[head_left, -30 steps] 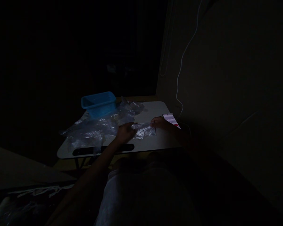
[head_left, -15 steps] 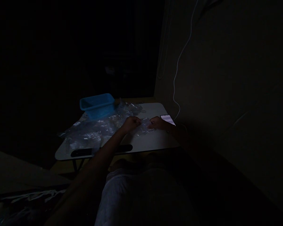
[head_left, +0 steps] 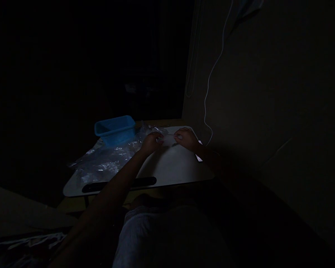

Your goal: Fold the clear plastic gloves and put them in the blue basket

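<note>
The scene is very dark. My left hand and my right hand rest close together on the far part of a small white table. Both hands are closed on a small folded piece of clear plastic that lies between them, pressed low against the tabletop. A heap of crumpled clear plastic bags covers the left half of the table, just left of my left hand.
A blue plastic tub stands at the table's far left corner. A lit phone lies at the right edge, mostly hidden under my right wrist. A white cable hangs down the wall on the right.
Both hands moved away from me toward the far edge and came closer together. The plastic piece, held stretched out a second ago, is now bunched small between them. My right wrist now covers the phone.
</note>
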A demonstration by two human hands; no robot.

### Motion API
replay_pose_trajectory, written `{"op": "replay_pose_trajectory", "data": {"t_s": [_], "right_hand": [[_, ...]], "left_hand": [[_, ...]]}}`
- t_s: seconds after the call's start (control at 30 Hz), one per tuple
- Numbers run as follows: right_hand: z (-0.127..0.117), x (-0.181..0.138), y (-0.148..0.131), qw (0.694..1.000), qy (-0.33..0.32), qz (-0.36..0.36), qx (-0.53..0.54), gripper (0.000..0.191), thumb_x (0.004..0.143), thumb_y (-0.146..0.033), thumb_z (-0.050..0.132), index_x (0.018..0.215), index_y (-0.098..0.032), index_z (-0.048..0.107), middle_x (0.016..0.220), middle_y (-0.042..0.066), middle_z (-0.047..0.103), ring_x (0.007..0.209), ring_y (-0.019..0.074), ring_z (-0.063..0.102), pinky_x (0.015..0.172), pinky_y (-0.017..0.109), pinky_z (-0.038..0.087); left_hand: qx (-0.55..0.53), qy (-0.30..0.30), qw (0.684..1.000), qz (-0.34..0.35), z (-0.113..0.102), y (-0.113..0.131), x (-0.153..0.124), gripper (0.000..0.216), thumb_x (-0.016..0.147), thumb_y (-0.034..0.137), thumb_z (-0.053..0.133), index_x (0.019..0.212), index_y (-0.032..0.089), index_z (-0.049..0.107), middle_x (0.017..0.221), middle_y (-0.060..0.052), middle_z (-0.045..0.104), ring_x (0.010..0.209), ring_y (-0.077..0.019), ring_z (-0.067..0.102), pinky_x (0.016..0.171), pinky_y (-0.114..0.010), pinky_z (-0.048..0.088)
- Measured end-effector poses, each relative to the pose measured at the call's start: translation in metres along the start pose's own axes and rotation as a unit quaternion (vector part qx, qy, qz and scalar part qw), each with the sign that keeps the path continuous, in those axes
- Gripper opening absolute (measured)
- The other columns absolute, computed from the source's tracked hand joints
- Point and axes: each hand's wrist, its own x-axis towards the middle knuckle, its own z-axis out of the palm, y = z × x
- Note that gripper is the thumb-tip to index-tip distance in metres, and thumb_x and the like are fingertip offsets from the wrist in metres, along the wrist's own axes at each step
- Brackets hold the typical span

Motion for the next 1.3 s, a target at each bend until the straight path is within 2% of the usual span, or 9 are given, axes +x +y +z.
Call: {"op": "replay_pose_trajectory", "data": {"t_s": [0.1,0.2,0.3,0.37,0.57,0.73,0.93,1.13,1.3], "right_hand": [[0.007,-0.022,-0.007,0.996,0.011,-0.066,-0.066,0.014,0.077,-0.018,0.050,0.076,-0.017,0.064,0.081,0.007,0.064,0.086,0.0209,0.050,0.078,0.034,0.031],[0.021,-0.053,-0.013,0.988,-0.028,-0.118,-0.093,0.013,0.078,-0.019,0.050,0.077,-0.018,0.064,0.082,0.006,0.064,0.086,0.0204,0.048,0.076,0.034,0.029],[0.035,-0.079,-0.019,0.983,-0.068,-0.142,-0.098,0.012,0.077,-0.019,0.052,0.075,-0.018,0.064,0.080,0.006,0.063,0.084,0.0201,0.047,0.075,0.034,0.028],[0.041,-0.088,-0.022,0.981,-0.073,-0.156,-0.088,0.011,0.076,-0.019,0.053,0.074,-0.018,0.064,0.079,0.006,0.063,0.085,0.0201,0.047,0.075,0.035,0.028],[0.050,-0.093,-0.019,0.986,-0.059,-0.153,-0.035,0.020,0.072,-0.017,0.055,0.090,-0.018,0.063,0.090,0.006,0.064,0.091,0.0203,0.048,0.078,0.035,0.028],[0.057,-0.094,-0.016,0.990,-0.060,-0.130,-0.006,0.015,0.070,-0.012,0.054,0.077,-0.019,0.064,0.085,0.004,0.065,0.090,0.0184,0.051,0.079,0.034,0.028],[0.054,-0.095,-0.015,0.987,-0.066,-0.144,0.015,0.013,0.068,-0.012,0.053,0.073,-0.019,0.063,0.080,0.003,0.067,0.086,0.0179,0.054,0.079,0.034,0.028],[0.054,-0.095,-0.018,0.988,-0.056,-0.141,0.031,0.013,0.067,-0.012,0.053,0.072,-0.019,0.063,0.078,0.003,0.067,0.083,0.0174,0.055,0.078,0.033,0.030],[0.058,-0.094,-0.016,0.989,-0.065,-0.132,0.017,0.015,0.069,-0.015,0.054,0.079,-0.020,0.065,0.082,0.004,0.067,0.086,0.0190,0.053,0.079,0.034,0.031]], "left_hand": [[0.029,0.015,0.998,0.048,0.009,0.001,-0.027,0.023,0.070,0.018,0.056,0.092,0.017,0.061,0.097,-0.005,0.063,0.095,-0.0204,0.054,0.086,-0.034,0.042],[0.073,-0.001,0.994,0.083,0.024,0.004,-0.068,0.029,0.074,0.022,0.055,0.101,0.015,0.058,0.103,-0.008,0.061,0.097,-0.0216,0.052,0.086,-0.034,0.042],[0.122,-0.051,0.986,0.102,0.035,0.006,-0.100,0.025,0.076,0.020,0.053,0.099,0.016,0.060,0.102,-0.009,0.061,0.096,-0.0224,0.052,0.082,-0.035,0.043],[0.143,-0.078,0.982,0.098,0.039,0.005,-0.111,0.024,0.075,0.016,0.051,0.097,0.017,0.062,0.098,-0.009,0.062,0.094,-0.0226,0.053,0.080,-0.035,0.044],[0.081,-0.095,0.990,0.063,0.039,-0.004,-0.115,0.023,0.078,0.014,0.047,0.094,0.017,0.063,0.099,-0.008,0.065,0.092,-0.0197,0.058,0.081,-0.032,0.047],[0.033,-0.075,0.996,0.043,0.037,-0.007,-0.118,0.027,0.076,0.012,0.048,0.098,0.018,0.063,0.104,-0.007,0.063,0.095,-0.0178,0.057,0.084,-0.030,0.046],[0.130,-0.043,0.990,0.024,0.029,-0.007,-0.119,0.016,0.076,0.018,0.052,0.082,0.020,0.067,0.089,-0.007,0.063,0.089,-0.0210,0.054,0.077,-0.034,0.046],[0.148,-0.075,0.985,0.047,0.029,-0.006,-0.120,0.025,0.076,0.016,0.050,0.097,0.020,0.064,0.097,-0.006,0.064,0.088,-0.0199,0.056,0.078,-0.032,0.045],[0.147,-0.083,0.985,0.038,0.029,-0.006,-0.120,0.020,0.076,0.018,0.051,0.089,0.019,0.065,0.092,-0.007,0.066,0.085,-0.0213,0.058,0.075,-0.034,0.046]]}}
